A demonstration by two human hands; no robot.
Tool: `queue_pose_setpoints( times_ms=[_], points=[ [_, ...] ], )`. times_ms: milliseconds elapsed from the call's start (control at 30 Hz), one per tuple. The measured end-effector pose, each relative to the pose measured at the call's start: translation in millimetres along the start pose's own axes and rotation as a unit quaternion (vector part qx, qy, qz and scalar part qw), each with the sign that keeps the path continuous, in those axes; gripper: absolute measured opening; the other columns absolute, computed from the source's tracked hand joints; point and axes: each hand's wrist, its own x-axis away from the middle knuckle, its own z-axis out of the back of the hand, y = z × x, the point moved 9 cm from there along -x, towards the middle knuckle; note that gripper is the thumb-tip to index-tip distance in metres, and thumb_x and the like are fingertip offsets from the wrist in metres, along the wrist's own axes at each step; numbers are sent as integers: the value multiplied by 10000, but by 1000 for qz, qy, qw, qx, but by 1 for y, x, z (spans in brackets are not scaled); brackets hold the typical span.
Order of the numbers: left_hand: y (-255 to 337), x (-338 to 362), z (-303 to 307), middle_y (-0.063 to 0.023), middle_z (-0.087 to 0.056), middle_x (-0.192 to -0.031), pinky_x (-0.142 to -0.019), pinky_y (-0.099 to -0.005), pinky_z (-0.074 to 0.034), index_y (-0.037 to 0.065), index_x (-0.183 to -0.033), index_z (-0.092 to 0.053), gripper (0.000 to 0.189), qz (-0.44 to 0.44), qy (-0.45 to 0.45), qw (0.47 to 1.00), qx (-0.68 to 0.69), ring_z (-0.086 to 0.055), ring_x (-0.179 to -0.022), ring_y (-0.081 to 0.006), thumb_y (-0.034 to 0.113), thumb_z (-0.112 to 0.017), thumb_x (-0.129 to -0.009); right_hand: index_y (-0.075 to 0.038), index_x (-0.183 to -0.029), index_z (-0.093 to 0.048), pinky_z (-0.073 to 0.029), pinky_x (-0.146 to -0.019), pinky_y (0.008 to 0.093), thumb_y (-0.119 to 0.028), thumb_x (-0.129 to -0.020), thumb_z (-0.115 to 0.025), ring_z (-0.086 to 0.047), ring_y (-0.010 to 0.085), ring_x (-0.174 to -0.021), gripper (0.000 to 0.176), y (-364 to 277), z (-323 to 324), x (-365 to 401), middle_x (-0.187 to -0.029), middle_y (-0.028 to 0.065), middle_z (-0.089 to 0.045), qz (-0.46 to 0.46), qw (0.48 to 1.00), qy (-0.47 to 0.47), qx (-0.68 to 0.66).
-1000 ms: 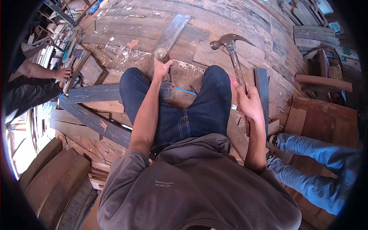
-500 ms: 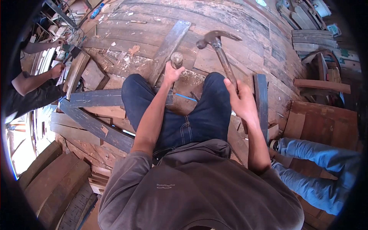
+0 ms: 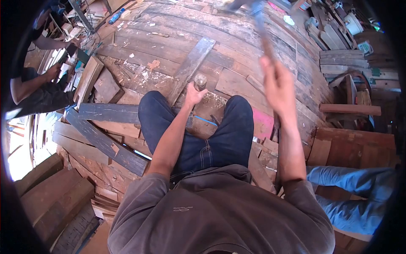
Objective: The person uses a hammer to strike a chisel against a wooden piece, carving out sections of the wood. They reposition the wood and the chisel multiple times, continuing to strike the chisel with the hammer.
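Note:
My left hand is closed around an upright tool handle with a round, worn top, held between my knees. The lower end of that tool is hidden behind the hand. A long grey board lies on the floor just beyond it. My right hand grips a hammer by its handle, raised to the right. The hammer's head is blurred at the top edge of the view. Near my left thigh is a dark painted timber frame.
At the left, a co-worker's hands are among wood pieces. Another person's jeans-clad legs are at the lower right. Stacked boards stand at the right, curved timbers at the lower left, and a blue bottle lies at the upper left.
My right hand has lifted the hammer up and further right. The dark upright piece beside my right arm is gone from its place, and a pink patch shows there. My left hand keeps its hold.

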Motion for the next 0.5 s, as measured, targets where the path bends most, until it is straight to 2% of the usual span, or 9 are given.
queue_pose_setpoints(
  times_ms=[100, 167, 200, 267, 300, 333, 367, 433, 500],
  points=[
    [-2, 5, 2, -78, -655, -775, -717, -353, -505, -14, -885, -637, 288, 23, 16, 999, 24, -625, -735, -189, 146, -728, -663, -2, -735, -506, -311, -432, 345, -313, -1007, -534, -425, 125, -450, 415, -27, 32, -12, -505, 17, -433, 28, 974, 166, -153],
    [3, 1, 1, -80, -655, -770, -716, -358, -504, -13, -879, -637, 281, 4, 18, 1000, 24, -623, -730, -195, 144, -727, -663, -16, -753, -501, -343, -444, 364, -260, -1014, -507, -452, 201, -455, 357, -12, 11, 6, -522, 63, -426, -5, 968, 225, -111],
    [1, 1, -1, -81, -657, -768, -712, -361, -503, -13, -872, -638, 276, -16, 7, 1000, 8, -622, -726, -197, 144, -728, -663, 18, -814, -557, -441, -506, 417, -188, -992, -508, -571, 318, -525, 276, 30, -26, 20, -586, 152, -556, -16, 988, 146, -50],
    [-6, -1, -9, -104, -680, -846, -756, -372, -512, -26, -954, -637, 362, 0, -60, 998, -15, -641, -784, -214, 156, -742, -659, 107, -971, -600, -489, -816, 553, -171, -903, -580, -608, 514, -934, 287, 98, -115, 70, -930, 373, -611, -19, 971, -161, 176],
    [-11, 17, -9, -111, -683, -876, -774, -372, -514, -29, -994, -629, 403, -34, 5, 999, -22, -646, -810, -217, 158, -746, -657, 109, -940, -602, -475, -849, 544, -225, -905, -585, -588, 516, -962, 336, 98, -128, 83, -938, 375, -603, -90, 950, -239, 182],
    [-21, 42, -8, -118, -685, -906, -792, -372, -515, -33, -1034, -620, 444, -71, 66, 995, -36, -652, -835, -221, 160, -750, -656, 96, -914, -613, -468, -853, 536, -248, -913, -573, -575, 517, -972, 346, 126, -126, 82, -911, 366, -610, -155, 962, -206, 88],
    [-9, 20, 5, -125, -688, -936, -810, -373, -517, -36, -1074, -612, 486, -140, 162, 976, -39, -657, -861, -224, 162, -754, -654, 87, -910, -620, -478, -786, 525, -275, -933, -561, -612, 501, -903, 367, 107, -107, 69, -874, 345, -624, -115, 970, -175, 122],
    [4, 36, 1, -131, -687, -970, -833, -366, -518, -38, -1139, -583, 547, -123, 67, 988, -61, -662, -901, -226, 149, -755, -655, 76, -928, -630, -474, -669, 461, -303, -951, -561, -646, 393, -739, 386, 81, -69, 53, -793, 291, -636, -172, 975, -128, 62],
    [-13, 13, -9, -122, -689, -947, -815, -365, -521, -39, -1102, -599, 500, 31, -18, 999, 23, -665, -885, -219, 138, -752, -659, 55, -858, -613, -411, -569, 401, -316, -968, -558, -565, 238, -612, 391, 67, -28, 21, -661, 210, -585, -102, 989, -73, 74]
  ],
)
